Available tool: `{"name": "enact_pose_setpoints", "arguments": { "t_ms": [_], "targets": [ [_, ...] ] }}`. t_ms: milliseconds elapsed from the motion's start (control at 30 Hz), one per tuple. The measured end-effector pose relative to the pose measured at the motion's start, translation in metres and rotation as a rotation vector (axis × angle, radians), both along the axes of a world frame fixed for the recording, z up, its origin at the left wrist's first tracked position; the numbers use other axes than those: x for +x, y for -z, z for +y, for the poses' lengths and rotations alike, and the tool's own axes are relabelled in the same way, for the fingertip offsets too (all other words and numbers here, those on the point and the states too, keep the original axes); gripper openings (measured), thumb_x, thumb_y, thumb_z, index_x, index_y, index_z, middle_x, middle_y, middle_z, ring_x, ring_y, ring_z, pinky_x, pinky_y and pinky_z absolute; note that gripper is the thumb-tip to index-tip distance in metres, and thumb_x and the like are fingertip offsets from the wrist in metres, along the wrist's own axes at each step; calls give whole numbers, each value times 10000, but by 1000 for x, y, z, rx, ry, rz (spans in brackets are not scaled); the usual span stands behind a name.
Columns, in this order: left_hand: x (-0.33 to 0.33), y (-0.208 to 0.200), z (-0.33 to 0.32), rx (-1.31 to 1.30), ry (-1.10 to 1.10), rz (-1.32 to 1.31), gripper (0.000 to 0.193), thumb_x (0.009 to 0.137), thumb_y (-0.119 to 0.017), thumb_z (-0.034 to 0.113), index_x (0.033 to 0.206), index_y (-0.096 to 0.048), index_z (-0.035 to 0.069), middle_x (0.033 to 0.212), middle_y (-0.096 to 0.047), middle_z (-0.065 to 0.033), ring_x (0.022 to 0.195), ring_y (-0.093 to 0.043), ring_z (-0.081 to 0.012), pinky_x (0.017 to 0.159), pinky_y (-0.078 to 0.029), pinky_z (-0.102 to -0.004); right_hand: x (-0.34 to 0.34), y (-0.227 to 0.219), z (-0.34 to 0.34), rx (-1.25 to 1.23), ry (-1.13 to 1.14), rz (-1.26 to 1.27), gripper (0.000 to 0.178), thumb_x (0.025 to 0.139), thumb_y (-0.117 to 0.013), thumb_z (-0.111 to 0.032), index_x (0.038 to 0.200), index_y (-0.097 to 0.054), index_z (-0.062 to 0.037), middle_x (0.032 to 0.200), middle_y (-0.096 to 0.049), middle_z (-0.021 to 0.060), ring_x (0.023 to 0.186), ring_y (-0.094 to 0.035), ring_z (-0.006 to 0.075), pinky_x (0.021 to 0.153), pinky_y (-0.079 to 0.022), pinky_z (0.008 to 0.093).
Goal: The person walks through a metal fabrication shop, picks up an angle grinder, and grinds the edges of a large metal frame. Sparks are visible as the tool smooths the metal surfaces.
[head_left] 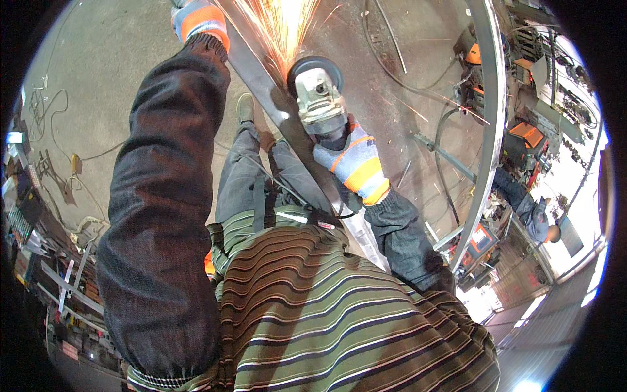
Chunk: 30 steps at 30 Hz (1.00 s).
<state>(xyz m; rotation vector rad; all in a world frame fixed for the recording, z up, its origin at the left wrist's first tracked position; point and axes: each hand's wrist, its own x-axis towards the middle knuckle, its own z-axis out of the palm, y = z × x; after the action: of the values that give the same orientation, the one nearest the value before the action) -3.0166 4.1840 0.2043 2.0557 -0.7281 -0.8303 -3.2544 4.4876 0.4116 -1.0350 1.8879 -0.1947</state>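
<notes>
- Right hand (356,160) is tightly encircling the grinder (320,101), beside the bar's (299,137) right edge.
- Left hand (199,23) is flanking its left edge; can't tell fingers' hold.
- Floor (111,59) is spreading leftward.

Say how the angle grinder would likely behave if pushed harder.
The angle grinder is probably rigid and fairly heavy for its size, given its metallic-looking head. With sparks spraying beside its round disc, it may kick or skid.

Striped olive shirt (339,307), dark sleeves (163,215), orange-blue gloves (359,163)
</notes>
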Motion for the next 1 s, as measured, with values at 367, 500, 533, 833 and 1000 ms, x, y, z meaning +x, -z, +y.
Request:
{"name": "enact_pose_setpoints", "arguments": {
  "t_ms": [367, 500, 533, 833, 1000],
  "targets": [
    [-4, -6, 2, -4, 3, 20, 518, 1052, -411, 469, 1151, -702, 52, 996, -737, -124, 934, -712, -290, 798, -542, -383, -3, 7, 2, -48, -66, -2, 809, 727, -800, -442, 1316, -545, 50, 1102, -704, 302, 1024, -701, 438, 865, -569, 460],
    [-3, -8, 0, 0, 0, 24, 545, 1046, -412, 496, 1156, -702, 48, 1003, -739, -125, 939, -711, -293, 803, -539, -385, -5, 7, 0, -43, -99, 48, 818, 718, -804, -442, 1309, -547, 62, 1104, -701, 305, 1029, -700, 438, 875, -569, 458],
    [-3, -8, 0, -1, -2, 28, 552, 1045, -412, 503, 1157, -702, 47, 1005, -740, -125, 941, -711, -294, 805, -538, -385, -5, 8, -2, -36, -92, 51, 821, 715, -806, -442, 1308, -547, 65, 1105, -700, 305, 1031, -699, 438, 878, -568, 457],
    [-3, -12, -1, 14, -15, 39, 615, 1032, -414, 564, 1167, -703, 39, 1021, -744, -128, 954, -709, -301, 816, -531, -389, -2, -5, -13, -24, -82, 15, 806, 707, -818, -436, 1295, -558, 49, 1103, -703, 298, 1033, -696, 441, 882, -566, 454],
    [-1, -8, -6, 36, -29, 48, 650, 1024, -415, 598, 1173, -704, 35, 1030, -746, -130, 962, -707, -305, 822, -527, -391, -2, 3, -10, -23, -36, 62, 697, 709, -835, -380, 1215, -599, 37, 1061, -718, 270, 997, -715, 405, 844, -567, 438]
  ]
}}
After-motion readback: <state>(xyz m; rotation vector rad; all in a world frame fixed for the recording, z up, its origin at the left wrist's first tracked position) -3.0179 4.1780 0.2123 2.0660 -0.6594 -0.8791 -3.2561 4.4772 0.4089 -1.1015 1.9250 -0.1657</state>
